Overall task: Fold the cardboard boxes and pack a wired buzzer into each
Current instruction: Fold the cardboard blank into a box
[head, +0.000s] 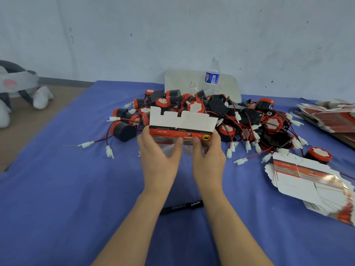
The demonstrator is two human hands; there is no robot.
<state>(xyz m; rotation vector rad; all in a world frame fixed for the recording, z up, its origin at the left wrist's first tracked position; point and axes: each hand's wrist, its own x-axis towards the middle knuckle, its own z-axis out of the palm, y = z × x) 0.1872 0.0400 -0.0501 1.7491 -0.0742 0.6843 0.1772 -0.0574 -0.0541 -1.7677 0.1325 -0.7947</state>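
Both hands hold one flat red-and-white cardboard box blank (182, 124) upright above the blue cloth, its white notched flaps pointing up. My left hand (158, 158) grips its left end, thumb on the printed red face. My right hand (208, 156) grips the right end in the same way. Just behind the blank lies a heap of black-and-red wired buzzers (221, 120) with red and black wires and white plugs. A fanned pile of unfolded box blanks (311, 185) lies to the right of my hands.
A blue cloth (76, 189) covers the table. A black marker (182, 207) lies between my forearms. A water bottle (211, 77) stands behind the heap before a white board (180, 81). Another stack of blanks (330, 116) is far right. A grey-white plush toy (17, 87) sits at left.
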